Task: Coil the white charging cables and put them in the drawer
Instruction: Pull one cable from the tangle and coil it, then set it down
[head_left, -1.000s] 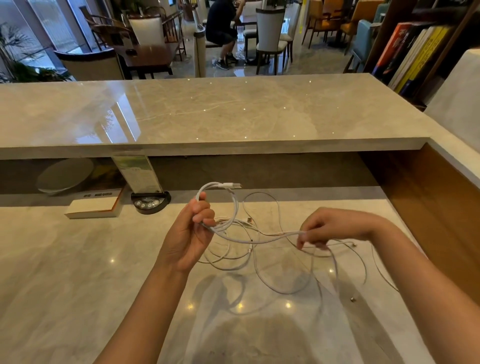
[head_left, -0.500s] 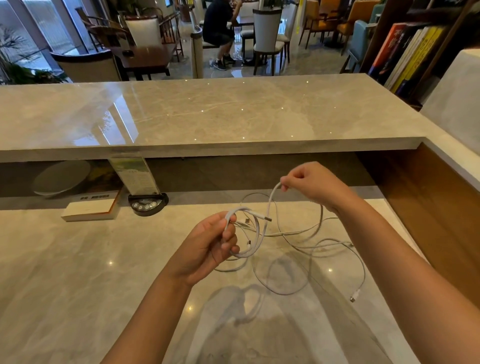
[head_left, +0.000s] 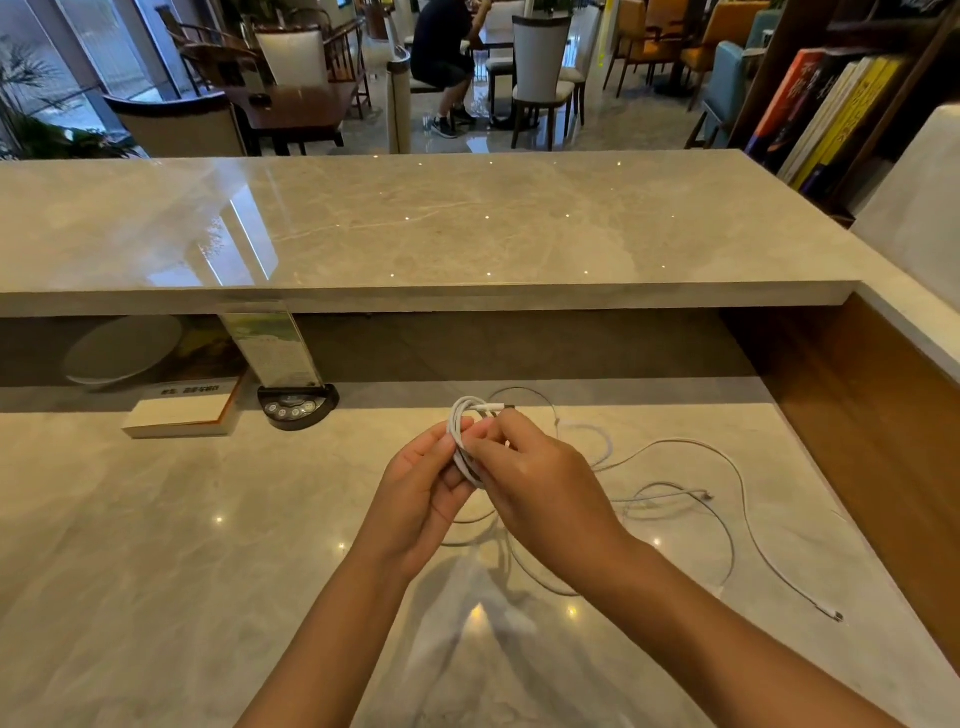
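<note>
Holding steady over the counter (head_left: 156, 571), both hands met at a small coil (head_left: 460, 423) of white cable. No drawer showed from this head view, and the only holder in sight was the shelf (head_left: 883, 130) at upper right, with books (head_left: 826, 109) standing upright in it. The left hand (head_left: 423, 493) had its fingers curled round the coil's left side, gripping the loops. The right hand (head_left: 540, 486) pressed in against it from the right, fingertips pinching the strands near the top, where a plug end (head_left: 493, 407) stuck out sideways. The coil was off the surface, between the two hands. The rest of the cables (head_left: 675, 499) lay in loose loops on the counter to the right, one tip (head_left: 835, 616) near the wooden side wall (head_left: 857, 415). How many cables there were could not be told. At the back left sat a book (head_left: 179, 413) beside a dark button pad (head_left: 296, 408).
</note>
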